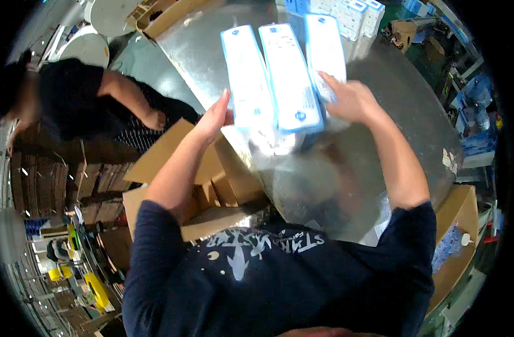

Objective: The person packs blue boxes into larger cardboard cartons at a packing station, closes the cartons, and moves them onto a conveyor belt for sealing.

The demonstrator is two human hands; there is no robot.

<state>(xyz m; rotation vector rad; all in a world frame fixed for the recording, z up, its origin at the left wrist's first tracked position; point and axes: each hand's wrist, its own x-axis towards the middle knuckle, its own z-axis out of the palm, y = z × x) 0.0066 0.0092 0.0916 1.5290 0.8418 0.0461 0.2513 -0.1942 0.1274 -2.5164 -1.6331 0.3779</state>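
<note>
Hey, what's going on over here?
Someone is handling three blue-and-white packs side by side at a metal table. Their right hand is on the right pack; their left hand is beside the left pack, with the middle pack between. An open cardboard box sits at their left, and another person is farther left.

Left of the grey worktop (411, 121), a co-worker (72, 95) in a black top is near stacks of brown cardboard (44, 185), with 2 large white rounded objects (87, 49) at upper left. Yellow items (95, 289) lie at lower left. At far right, a brown carton (466, 216) holds clear bluish pieces (446, 248).
</note>
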